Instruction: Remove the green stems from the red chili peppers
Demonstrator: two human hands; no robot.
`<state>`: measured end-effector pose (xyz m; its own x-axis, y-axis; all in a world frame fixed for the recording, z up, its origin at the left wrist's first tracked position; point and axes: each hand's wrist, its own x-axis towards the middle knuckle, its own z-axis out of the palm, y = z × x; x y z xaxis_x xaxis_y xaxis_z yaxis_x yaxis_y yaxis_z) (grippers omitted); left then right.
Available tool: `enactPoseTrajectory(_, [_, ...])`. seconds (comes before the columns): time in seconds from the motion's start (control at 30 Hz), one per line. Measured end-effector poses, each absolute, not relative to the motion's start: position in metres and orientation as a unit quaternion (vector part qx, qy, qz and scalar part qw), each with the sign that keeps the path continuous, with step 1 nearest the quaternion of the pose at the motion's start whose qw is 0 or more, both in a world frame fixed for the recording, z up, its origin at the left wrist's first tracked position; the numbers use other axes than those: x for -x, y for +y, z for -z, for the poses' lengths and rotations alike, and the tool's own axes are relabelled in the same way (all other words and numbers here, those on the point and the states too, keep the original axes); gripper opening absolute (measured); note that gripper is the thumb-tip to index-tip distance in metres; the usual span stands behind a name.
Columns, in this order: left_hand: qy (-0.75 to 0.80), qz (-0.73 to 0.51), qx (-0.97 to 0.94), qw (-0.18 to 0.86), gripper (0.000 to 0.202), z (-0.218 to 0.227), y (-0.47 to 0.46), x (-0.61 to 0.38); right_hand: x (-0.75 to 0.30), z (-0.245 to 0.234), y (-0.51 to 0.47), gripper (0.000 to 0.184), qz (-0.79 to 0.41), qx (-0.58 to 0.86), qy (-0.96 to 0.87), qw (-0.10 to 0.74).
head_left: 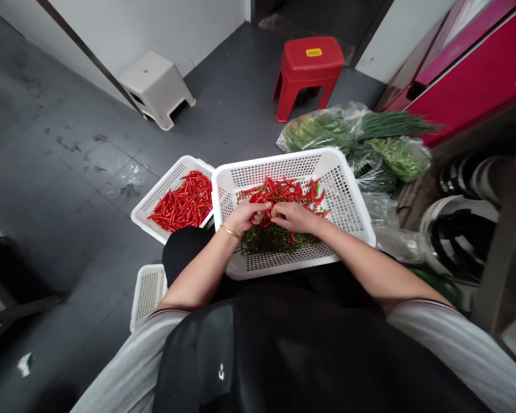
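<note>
A white perforated basket (279,158) rests across my lap, holding red chili peppers (296,192) in its middle and a heap of green stems (270,240) along its near side. Over the peppers, my left hand (247,216) is closed around red chili peppers, some showing between thumb and fingers. Close beside it, my right hand (294,218) is closed with its fingertips pinched against the same peppers; exactly what it grips is hidden. To the left, a second white basket (148,209) holds a pile of stemless-looking red chili peppers (184,201).
Bagged green vegetables (327,129) lie beyond the lap basket on the right. A red stool (312,63) and a white stool (155,83) stand farther off. Another white basket (148,292) sits by my left leg. Stacked pans and buckets (456,229) are at right, under a shelf.
</note>
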<state>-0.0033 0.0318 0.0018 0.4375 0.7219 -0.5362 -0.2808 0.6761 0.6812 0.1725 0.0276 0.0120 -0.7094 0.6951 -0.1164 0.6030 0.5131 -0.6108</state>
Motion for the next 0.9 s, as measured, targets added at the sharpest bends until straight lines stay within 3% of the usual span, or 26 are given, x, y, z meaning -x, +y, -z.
enactPoseTrajectory(0.1, [0.454, -0.299, -0.267, 0.796, 0.044, -0.003, 0.024, 0.017, -0.167, -0.014, 0.038, 0.014, -0.385, 0.334, -0.859, 0.053])
enactPoseTrajectory(0.23, [0.469, -0.29, -0.259, 0.793, 0.047, 0.002, 0.011, 0.019, -0.162, -0.025, 0.046, 0.01, -0.534, 0.309, -0.784, -0.063])
enactPoseTrajectory(0.43, [0.467, -0.542, -0.171, 0.678, 0.04, -0.01, 0.021, 0.038, -0.168, -0.034, 0.012, 0.012, -0.666, 0.194, -0.693, -0.197])
enactPoseTrajectory(0.53, [0.449, -0.569, -0.182, 0.664, 0.031, -0.02, 0.027, 0.051, -0.168, -0.021, 0.014, 0.03, -0.544, 0.305, -0.749, -0.223])
enactPoseTrajectory(0.63, [0.443, -0.54, -0.181, 0.692, 0.025, -0.02, 0.028, 0.054, -0.152, 0.002, 0.04, 0.049, -0.317, 0.505, -0.792, -0.132])
enactPoseTrajectory(0.73, [0.45, -0.504, -0.172, 0.717, 0.022, -0.01, 0.027, 0.051, -0.127, 0.022, 0.063, 0.041, -0.225, 0.591, -0.766, -0.116])
enactPoseTrajectory(0.83, [0.469, -0.481, -0.187, 0.717, 0.026, 0.002, 0.025, 0.045, -0.118, 0.025, 0.069, 0.024, -0.245, 0.607, -0.749, -0.107])
enactPoseTrajectory(0.9, [0.484, -0.462, -0.196, 0.717, 0.031, 0.007, 0.024, 0.038, -0.123, 0.015, 0.065, 0.019, -0.279, 0.601, -0.747, -0.049])
